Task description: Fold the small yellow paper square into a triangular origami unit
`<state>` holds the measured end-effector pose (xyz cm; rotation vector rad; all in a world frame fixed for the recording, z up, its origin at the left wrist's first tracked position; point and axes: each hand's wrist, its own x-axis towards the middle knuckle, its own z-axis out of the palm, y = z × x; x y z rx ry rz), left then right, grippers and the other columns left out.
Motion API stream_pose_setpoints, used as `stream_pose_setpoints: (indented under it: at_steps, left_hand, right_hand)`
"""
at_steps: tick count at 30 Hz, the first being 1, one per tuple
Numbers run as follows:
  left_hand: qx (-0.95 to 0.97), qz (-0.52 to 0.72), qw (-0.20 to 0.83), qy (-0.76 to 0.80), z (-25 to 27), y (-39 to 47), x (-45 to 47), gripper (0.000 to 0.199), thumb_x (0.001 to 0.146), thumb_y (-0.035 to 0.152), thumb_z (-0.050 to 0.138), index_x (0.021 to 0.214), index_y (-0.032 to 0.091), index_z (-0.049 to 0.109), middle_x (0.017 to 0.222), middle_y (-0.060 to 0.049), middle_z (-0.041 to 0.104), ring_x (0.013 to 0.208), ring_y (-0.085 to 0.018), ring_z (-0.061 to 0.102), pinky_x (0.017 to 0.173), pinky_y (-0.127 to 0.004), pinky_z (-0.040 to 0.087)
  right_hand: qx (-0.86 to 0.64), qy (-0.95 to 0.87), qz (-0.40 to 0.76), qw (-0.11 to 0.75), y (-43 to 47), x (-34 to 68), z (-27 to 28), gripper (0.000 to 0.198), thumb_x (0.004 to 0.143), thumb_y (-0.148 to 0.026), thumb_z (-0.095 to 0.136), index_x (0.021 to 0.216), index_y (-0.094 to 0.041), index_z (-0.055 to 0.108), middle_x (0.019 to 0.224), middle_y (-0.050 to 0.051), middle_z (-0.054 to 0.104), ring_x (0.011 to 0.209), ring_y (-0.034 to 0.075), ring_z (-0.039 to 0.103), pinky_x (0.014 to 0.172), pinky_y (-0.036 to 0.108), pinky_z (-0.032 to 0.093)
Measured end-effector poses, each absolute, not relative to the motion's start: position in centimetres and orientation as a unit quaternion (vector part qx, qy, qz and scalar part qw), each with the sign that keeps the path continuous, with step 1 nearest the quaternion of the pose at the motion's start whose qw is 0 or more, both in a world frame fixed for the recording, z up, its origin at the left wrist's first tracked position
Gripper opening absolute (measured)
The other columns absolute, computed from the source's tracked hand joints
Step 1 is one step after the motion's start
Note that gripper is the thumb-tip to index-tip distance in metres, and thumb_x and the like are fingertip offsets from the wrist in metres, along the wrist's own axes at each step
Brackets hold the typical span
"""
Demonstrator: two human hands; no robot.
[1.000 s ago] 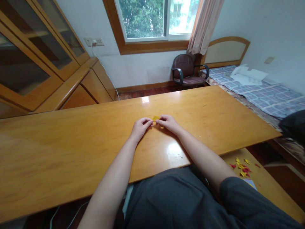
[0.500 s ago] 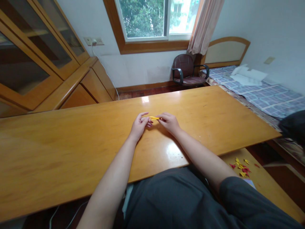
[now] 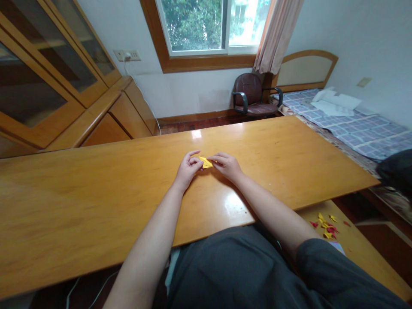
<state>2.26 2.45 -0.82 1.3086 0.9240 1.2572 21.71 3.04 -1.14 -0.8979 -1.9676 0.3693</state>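
Left hand (image 3: 187, 168) and right hand (image 3: 228, 165) meet over middle of long glossy wooden counter (image 3: 96, 189), nearer far edge; both in narrow fingertip grip on small folded yellow paper piece (image 3: 205, 162) held between them, just above surface; heap of small red and yellow folded papers (image 3: 325, 224) on lower bench at right

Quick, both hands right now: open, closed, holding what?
Left hand: closed, pinching the left end of the yellow folded paper.
Right hand: closed, fingertips pinching the same paper's right end, above the table.
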Motion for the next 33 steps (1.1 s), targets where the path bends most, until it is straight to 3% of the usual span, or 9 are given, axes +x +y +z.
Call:
stream_pose_setpoints:
  at_steps: [9,14,27,33]
  left_hand:
    - [0.557,0.526,0.496,0.408,-1.06,2.74,2.43,0.045,0.075,0.029,0.070,0.115,0.016,0.053,0.068,0.005,0.058,0.064,-0.011,0.059,0.068,-0.025,0.049]
    - [0.578,0.520,0.481,0.405,-1.23,2.81,2.44,0.044,0.076,0.030,0.068,0.115,0.017,0.053,0.067,0.005,0.058,0.064,-0.011,0.058,0.068,-0.025,0.048]
    - [0.596,0.500,0.457,0.431,-1.64,2.72,2.32,0.042,0.077,0.033,0.069,0.114,0.017,0.059,0.079,0.001,0.063,0.071,-0.012,0.059,0.070,-0.024,0.047]
    - [0.619,0.481,0.426,0.451,-1.73,2.70,2.09,0.031,0.079,0.037,0.069,0.103,0.018,0.068,0.087,-0.003,0.068,0.079,-0.015,0.061,0.075,-0.026,0.048]
  right_hand:
    - [-0.365,-0.787,0.184,0.462,3.04,21.83,-1.09,0.025,0.093,-0.022,0.051,0.108,-0.019,0.071,0.094,0.007,0.069,0.081,0.014,0.062,0.078,0.026,0.049]
    - [-0.397,-0.764,0.192,0.470,3.06,21.88,-0.88,0.024,0.092,-0.029,0.054,0.106,-0.019,0.071,0.090,0.005,0.068,0.071,0.013,0.057,0.072,0.025,0.047]
    - [-0.407,-0.782,0.235,0.409,3.11,21.73,-0.72,0.017,0.087,-0.031,0.063,0.084,-0.017,0.072,0.078,0.003,0.069,0.069,0.013,0.058,0.067,0.024,0.044]
    - [-0.414,-0.780,0.239,0.404,3.30,21.78,-0.94,0.018,0.087,-0.031,0.063,0.083,-0.016,0.072,0.077,0.003,0.070,0.069,0.013,0.059,0.067,0.024,0.044]
